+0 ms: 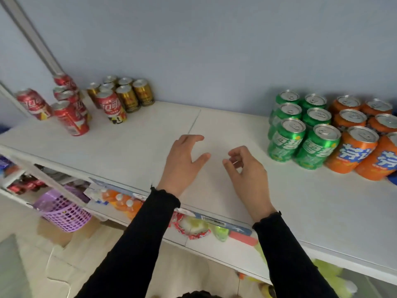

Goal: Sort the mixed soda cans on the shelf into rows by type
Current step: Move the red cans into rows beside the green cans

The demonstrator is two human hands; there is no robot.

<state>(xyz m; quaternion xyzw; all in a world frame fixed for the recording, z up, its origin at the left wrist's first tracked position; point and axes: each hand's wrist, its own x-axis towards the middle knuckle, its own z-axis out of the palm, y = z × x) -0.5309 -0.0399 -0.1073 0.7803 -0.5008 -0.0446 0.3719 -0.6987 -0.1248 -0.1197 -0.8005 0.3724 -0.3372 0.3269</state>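
The shelf [133, 147] looked smooth and matt white; the green cans [300, 134] and orange cans [354, 147] were glossy printed metal with bare silvery tops. The sleeves [137, 244] looked like soft matt black cloth with frilled cuffs; the purple basket [64, 214] was perforated plastic.

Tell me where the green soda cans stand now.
In the head view, the green soda cans stand at the shelf's right, directly left of the orange soda cans.
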